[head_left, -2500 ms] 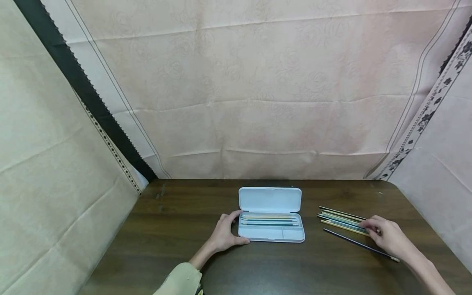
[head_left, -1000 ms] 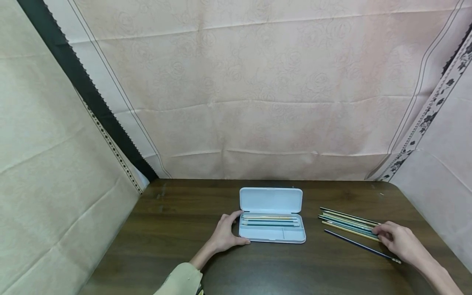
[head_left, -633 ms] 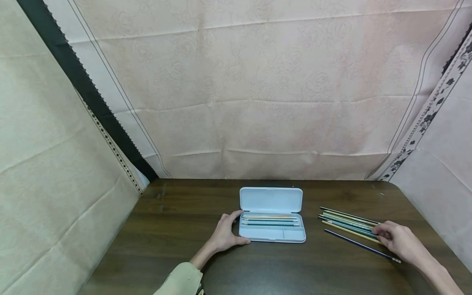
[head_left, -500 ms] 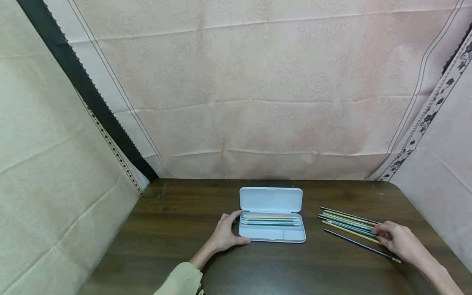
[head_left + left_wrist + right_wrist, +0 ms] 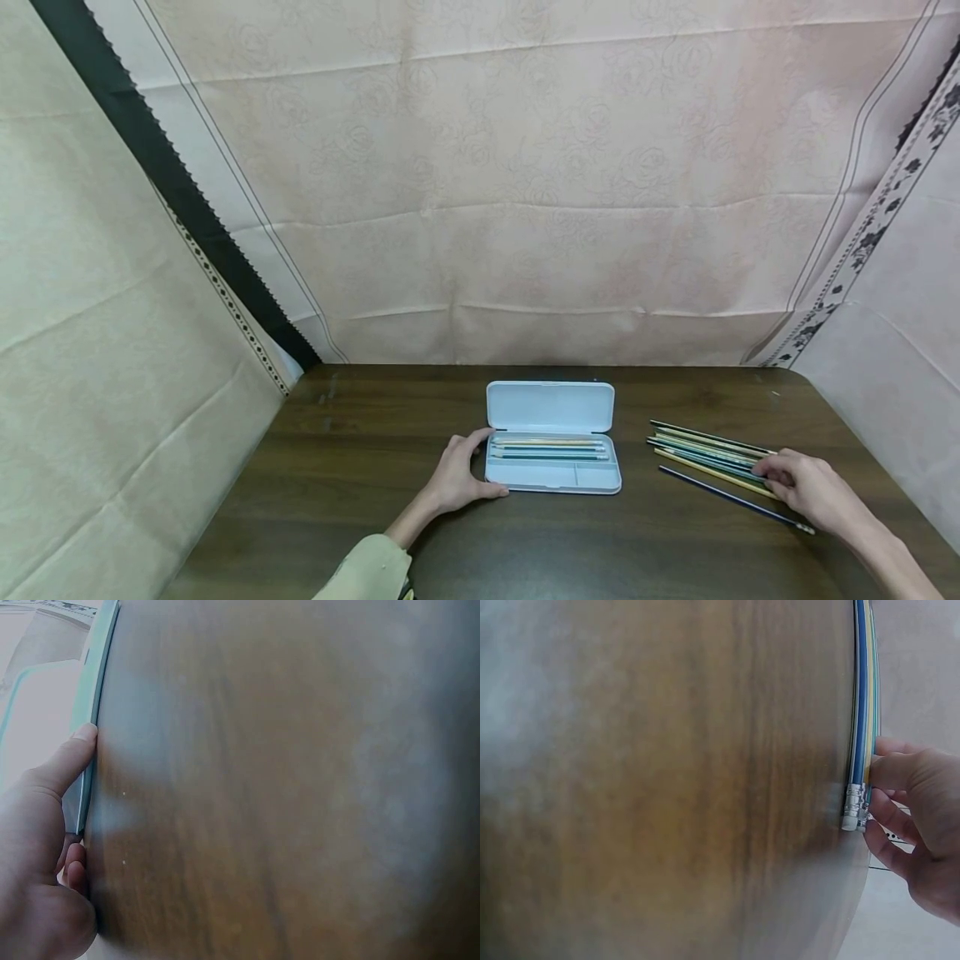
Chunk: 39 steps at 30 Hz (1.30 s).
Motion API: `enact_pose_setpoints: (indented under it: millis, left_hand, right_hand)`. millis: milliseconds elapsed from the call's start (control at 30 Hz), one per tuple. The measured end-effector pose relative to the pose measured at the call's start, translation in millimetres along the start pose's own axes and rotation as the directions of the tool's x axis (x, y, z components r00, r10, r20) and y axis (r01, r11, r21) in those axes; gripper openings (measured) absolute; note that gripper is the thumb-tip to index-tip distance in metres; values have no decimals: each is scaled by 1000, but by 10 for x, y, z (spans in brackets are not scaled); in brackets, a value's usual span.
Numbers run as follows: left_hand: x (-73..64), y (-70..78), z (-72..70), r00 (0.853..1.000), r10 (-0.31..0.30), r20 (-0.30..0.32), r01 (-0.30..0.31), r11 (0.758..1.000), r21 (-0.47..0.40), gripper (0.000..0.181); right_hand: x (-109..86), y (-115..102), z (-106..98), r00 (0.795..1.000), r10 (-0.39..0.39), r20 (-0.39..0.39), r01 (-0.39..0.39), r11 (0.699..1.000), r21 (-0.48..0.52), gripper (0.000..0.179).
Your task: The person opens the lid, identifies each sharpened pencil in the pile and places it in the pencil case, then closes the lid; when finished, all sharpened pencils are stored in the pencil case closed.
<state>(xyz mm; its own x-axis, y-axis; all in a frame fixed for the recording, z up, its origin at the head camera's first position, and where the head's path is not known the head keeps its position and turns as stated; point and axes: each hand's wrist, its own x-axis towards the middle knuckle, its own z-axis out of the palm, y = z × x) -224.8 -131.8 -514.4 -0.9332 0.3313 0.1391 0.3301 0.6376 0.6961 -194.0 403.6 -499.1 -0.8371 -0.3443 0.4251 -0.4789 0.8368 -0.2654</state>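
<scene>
A light blue pencil case point(image 5: 552, 475) lies with its lid up in the middle of the table, several pencils point(image 5: 551, 450) in its rear compartment. My left hand point(image 5: 453, 475) grips its left end, thumb at the front corner and forefinger near the hinge. In the left wrist view, the thumb point(image 5: 71, 754) presses the case's edge. To the right, several loose green, blue and yellow pencils point(image 5: 708, 454) lie side by side. My right hand point(image 5: 806, 487) pinches among them near their eraser ends; which pencil is between the fingertips is partly hidden. A dark blue pencil point(image 5: 731, 497) lies apart, nearer me.
The brown wooden table point(image 5: 570, 558) ends at a pale cloth wall point(image 5: 540, 208) behind. More cloth point(image 5: 135, 333) hangs along the left, and patterned cloth point(image 5: 900, 275) along the right. Bare tabletop shows between case and loose pencils.
My right hand has slid right and toward me along the loose pencils to their eraser ends, then stayed nearly still for the last second. The left hand and case have not moved.
</scene>
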Motion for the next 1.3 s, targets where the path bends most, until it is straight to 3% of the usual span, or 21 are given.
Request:
enact_pose_setpoints:
  millis: [500,1300]
  left_hand:
    - [-6,15,-6,1000,4,-3,-3,1000,7,91]
    - [-1,5,10,1000,-18,2,18,1000,-13,92]
  right_hand:
    - [20,-42,30,996,-65,-63,65,998,-6,38]
    - [182,-222,61,993,-102,-63,103,995,15,37]
